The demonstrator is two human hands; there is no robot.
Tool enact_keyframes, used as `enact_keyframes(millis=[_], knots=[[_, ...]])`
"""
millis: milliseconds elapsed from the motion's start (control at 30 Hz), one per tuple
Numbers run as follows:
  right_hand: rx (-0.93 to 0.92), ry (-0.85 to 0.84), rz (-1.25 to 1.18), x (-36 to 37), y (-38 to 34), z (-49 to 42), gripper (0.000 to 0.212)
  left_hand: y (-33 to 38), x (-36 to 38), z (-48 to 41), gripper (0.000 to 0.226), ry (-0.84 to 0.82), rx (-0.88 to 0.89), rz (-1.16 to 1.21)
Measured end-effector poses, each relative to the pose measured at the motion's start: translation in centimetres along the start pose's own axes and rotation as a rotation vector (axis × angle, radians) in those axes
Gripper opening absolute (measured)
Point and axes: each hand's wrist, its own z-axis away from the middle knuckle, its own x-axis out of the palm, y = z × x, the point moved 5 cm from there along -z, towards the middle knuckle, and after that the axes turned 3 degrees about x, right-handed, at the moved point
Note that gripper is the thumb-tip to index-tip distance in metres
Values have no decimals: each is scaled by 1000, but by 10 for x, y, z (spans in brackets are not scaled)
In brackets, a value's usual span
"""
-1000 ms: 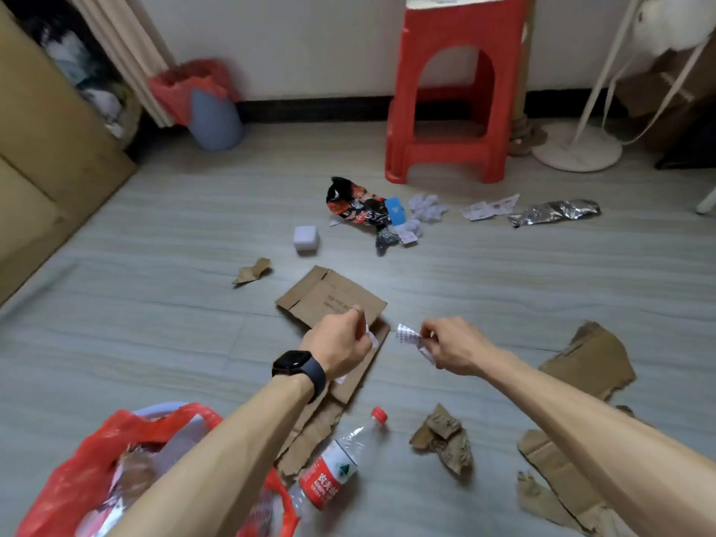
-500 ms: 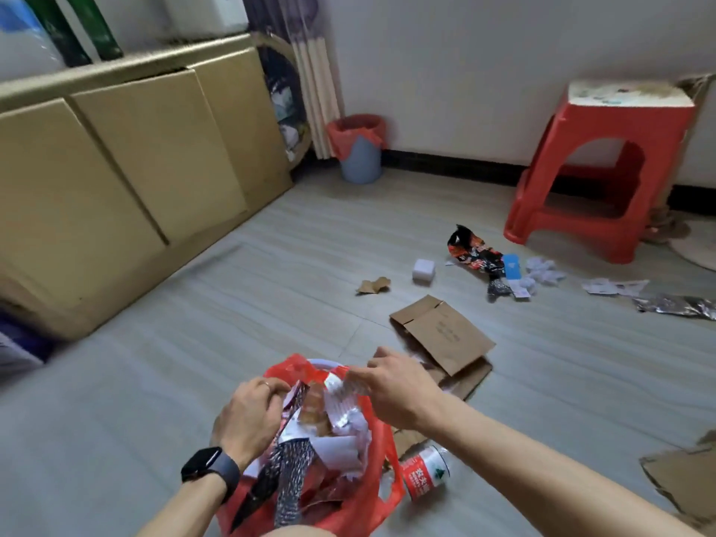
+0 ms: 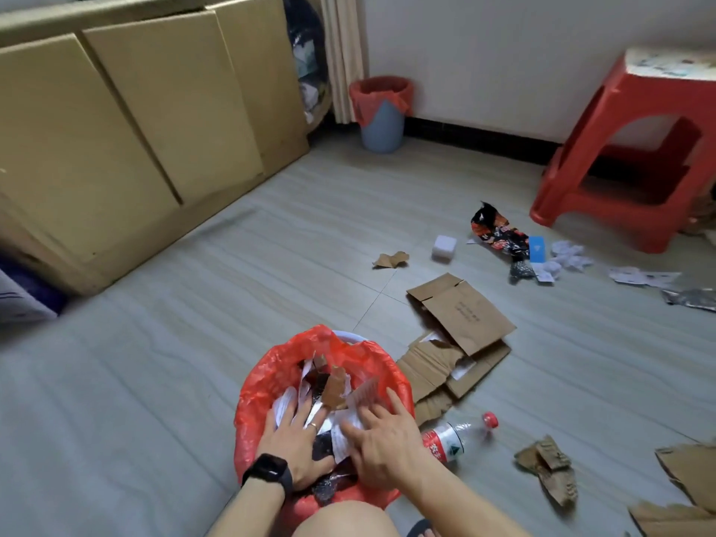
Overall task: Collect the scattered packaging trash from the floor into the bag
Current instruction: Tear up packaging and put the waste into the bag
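Now left hand (image 3: 296, 447) and right hand (image 3: 381, 447) — fingers (image 3: 396, 403) spread — press trash (image 3: 333, 389) in 1 bag (image 3: 267, 374) beside 1 bottle (image 3: 445, 445).

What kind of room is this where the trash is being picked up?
Probably a room in a home: a low cabinet, a red plastic stool, and a small lined bin beside a curtain.
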Motion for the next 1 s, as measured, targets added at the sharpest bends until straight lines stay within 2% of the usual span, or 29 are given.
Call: enact_keyframes(millis=[133,233,300,433,567,633,700,833,1000], knots=[[19,-112,52,5,-5,-11,59,-9,6,-7,86,-25,28,-61],[14,-52,16,-2,-3,-11,54,-3,-30,2,77,12,31,-31],[-6,65,-40,-7,0,-6,47,-1,-54,5,77,-5,6,75],[-24,321,-214,-16,11,6,37,5,-98,4,54,179,-10,230],[30,632,-477,-41,28,36,35,35,-131,-2,40,318,55,267],[169,718,-625,-45,51,57,38,64,-146,-9,45,347,110,281],[331,713,-729,-36,78,76,43,94,-157,-15,47,344,163,290],[625,591,-807,11,141,122,46,172,-157,-28,49,294,317,252],[1059,419,-938,93,216,201,48,266,-118,-47,52,176,510,194]])
